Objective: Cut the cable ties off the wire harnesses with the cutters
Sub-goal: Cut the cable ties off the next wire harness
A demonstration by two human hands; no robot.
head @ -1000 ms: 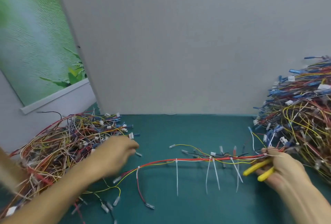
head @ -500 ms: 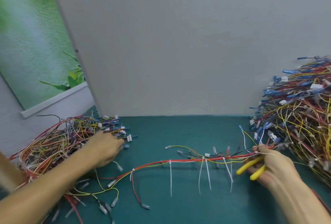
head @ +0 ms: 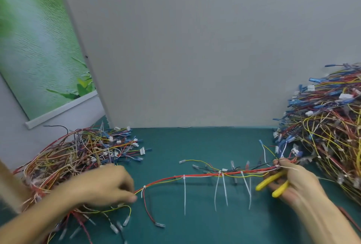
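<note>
The harness (head: pixel 203 175) spans the desk (head: pixel 195 146), its left end pinched by the left hand (head: pixel 103 187) fingers and its right end clenched with the cutters (head: pixel 278 191) in the right hand (head: pixel 298 183), seemingly positioning, so next the blades must reach its hanging cable ties (head: pixel 184 195).

left hand (head: pixel 101 185) pinching wire harness (head: pixel 195 175), right hand (head: pixel 297 183) gripping yellow cutters (head: pixel 266 182)

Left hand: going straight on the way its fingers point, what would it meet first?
Probably the nearest white cable tie on the red-and-yellow harness, just beyond the left hand; blur hides whether it touches the wires.
</note>
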